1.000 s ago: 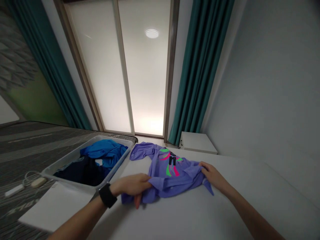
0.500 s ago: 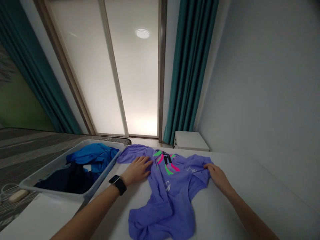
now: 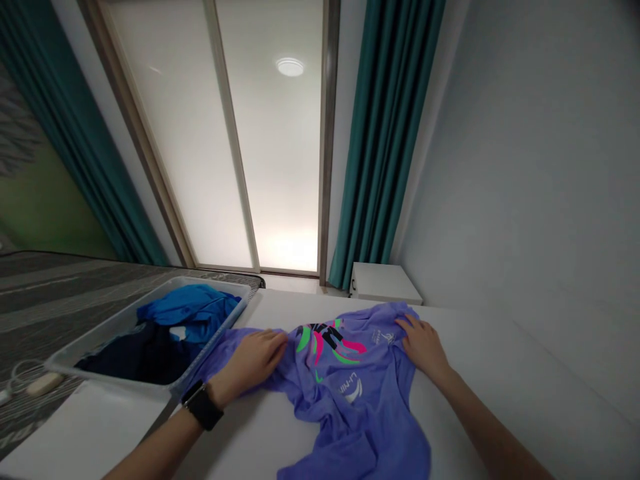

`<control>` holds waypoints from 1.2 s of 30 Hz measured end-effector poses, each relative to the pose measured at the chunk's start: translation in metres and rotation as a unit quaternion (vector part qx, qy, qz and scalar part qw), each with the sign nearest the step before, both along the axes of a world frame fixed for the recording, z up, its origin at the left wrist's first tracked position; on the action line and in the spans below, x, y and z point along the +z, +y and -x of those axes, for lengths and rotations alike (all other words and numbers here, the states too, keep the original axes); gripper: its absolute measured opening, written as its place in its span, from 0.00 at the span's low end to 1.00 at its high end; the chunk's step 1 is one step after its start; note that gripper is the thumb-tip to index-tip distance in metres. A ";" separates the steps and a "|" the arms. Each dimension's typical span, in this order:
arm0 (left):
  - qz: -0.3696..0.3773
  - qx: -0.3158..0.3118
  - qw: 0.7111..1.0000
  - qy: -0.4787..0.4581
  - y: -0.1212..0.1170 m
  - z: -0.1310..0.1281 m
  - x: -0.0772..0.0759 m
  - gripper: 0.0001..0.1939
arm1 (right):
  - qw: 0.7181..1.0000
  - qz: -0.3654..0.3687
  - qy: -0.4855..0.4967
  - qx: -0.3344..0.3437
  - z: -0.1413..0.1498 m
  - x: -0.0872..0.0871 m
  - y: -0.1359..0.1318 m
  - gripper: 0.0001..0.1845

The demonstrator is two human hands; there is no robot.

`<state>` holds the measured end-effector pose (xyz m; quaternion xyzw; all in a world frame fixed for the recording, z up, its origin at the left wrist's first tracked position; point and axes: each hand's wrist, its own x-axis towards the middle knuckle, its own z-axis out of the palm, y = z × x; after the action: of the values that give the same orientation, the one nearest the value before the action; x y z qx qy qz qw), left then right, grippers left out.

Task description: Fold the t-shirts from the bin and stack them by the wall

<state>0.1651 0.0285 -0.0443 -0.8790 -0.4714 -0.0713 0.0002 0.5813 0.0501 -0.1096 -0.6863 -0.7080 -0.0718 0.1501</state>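
Observation:
A purple T-shirt (image 3: 367, 380) with a pink, green and black print and white lettering lies crumpled across the white table. My left hand (image 3: 257, 360), with a black watch on its wrist, has its fingers closed together on the left part of the shirt; the fingertips are partly hidden. My right hand (image 3: 424, 343) grips the shirt at its upper right, the fingers bent over the cloth and the thumb out of sight. The shirt's lower end spreads toward me, wrinkled and folded over itself.
Left of the shirt stands a translucent plastic bin (image 3: 110, 383) holding blue clothing (image 3: 193, 310) and dark clothing (image 3: 133, 353). The white table (image 3: 470, 400) runs along the right wall. A white cabinet (image 3: 385, 283) stands beyond it, near a teal curtain (image 3: 390, 147) and frosted sliding doors (image 3: 283, 167).
My left hand has moved left and nearer, dragging the cloth toward the bin. My right hand has shifted slightly inward and up. The shirt's print and lettering lie more spread out.

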 end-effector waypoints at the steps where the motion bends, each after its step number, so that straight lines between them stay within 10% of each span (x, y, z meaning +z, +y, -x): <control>1: -0.018 0.015 1.000 -0.014 0.009 0.006 -0.001 0.16 | 1.000 -0.022 -0.009 0.001 0.008 0.004 -0.004 0.25; 8: 0.029 0.019 0.999 0.036 0.036 0.017 -0.021 0.10 | 0.983 0.057 0.057 0.164 0.076 -0.001 -0.066 0.26; 13: -0.014 0.061 0.998 0.002 0.042 0.002 -0.010 0.07 | 0.974 0.120 0.031 0.189 0.060 -0.016 -0.090 0.31; 18: -0.105 -0.023 0.994 0.025 0.036 -0.016 0.016 0.08 | 0.968 0.170 0.051 0.175 0.000 -0.010 -0.084 0.40; 22: 0.030 -0.098 0.994 0.033 0.015 -0.023 0.023 0.09 | 0.976 0.175 0.062 0.112 -0.026 0.007 -0.071 0.29; 29: 0.040 0.012 0.999 -0.025 0.044 -0.004 0.016 0.17 | 0.990 0.031 0.028 0.134 0.029 0.019 -0.038 0.19; 36: 0.060 0.026 0.992 -0.112 0.066 0.009 -0.018 0.14 | 0.975 0.097 0.005 0.198 0.048 -0.013 -0.042 0.27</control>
<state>0.1558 0.0941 -0.0624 -0.8516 -0.4942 -0.1405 -0.1037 0.5329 0.0084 -0.1227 -0.5441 -0.8327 0.0317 0.0978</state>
